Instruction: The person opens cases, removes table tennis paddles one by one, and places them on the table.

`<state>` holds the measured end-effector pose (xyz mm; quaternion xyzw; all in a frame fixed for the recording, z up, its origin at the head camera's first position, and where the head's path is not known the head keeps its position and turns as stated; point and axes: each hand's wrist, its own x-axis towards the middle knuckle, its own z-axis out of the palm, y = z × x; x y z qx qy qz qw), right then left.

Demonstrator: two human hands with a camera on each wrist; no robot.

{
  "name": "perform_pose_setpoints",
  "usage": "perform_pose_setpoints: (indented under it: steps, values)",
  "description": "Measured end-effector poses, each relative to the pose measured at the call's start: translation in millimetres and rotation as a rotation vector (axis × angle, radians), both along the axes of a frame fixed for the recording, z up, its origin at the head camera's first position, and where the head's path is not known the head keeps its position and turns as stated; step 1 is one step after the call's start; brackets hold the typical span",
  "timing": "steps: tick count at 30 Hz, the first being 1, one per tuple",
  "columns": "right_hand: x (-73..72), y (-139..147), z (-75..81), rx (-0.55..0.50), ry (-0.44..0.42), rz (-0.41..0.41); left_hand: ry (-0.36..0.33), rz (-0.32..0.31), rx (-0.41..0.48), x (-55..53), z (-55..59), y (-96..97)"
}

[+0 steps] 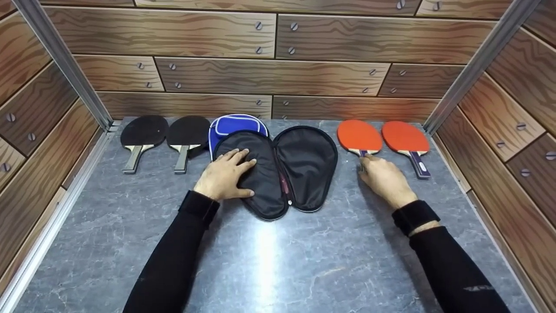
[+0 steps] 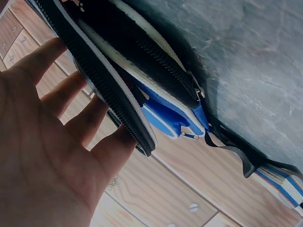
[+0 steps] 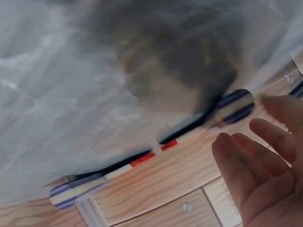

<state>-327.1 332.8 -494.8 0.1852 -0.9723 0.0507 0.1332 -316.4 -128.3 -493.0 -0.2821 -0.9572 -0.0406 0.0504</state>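
A black paddle case (image 1: 306,169) lies unfolded like a book, its dark lining facing up. On its left half rests my left hand (image 1: 226,176), fingers spread; in the left wrist view the fingertips touch the cover's zippered edge (image 2: 102,80). Behind and partly under that half is a blue case (image 1: 241,126) with white piping. My right hand (image 1: 386,180) is over the handle of a red table tennis paddle (image 1: 359,135). In the right wrist view its fingers are beside the striped handle end (image 3: 236,106), not wrapped round it. Another red paddle (image 1: 406,137) lies to the right.
Two black-faced paddles, one at the far left (image 1: 144,131) and one beside the blue case (image 1: 188,131), lie with handles toward me. A wood-patterned wall (image 1: 217,37) closes off the back, with similar walls at both sides. The grey marbled tabletop (image 1: 330,269) spreads in front.
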Motion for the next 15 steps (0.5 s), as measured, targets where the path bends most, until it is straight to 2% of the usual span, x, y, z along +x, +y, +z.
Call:
perform_pose_setpoints:
  steps: [6,15]
  values:
    - [4.1,-21,8.3,0.013,-0.034,0.05,-0.002,-0.016,-0.01,1.4,3.0,-3.0]
    - [10.3,-48,7.9,0.066,-0.05,0.128,-0.02,-0.053,-0.021,3.0,14.3,-5.9]
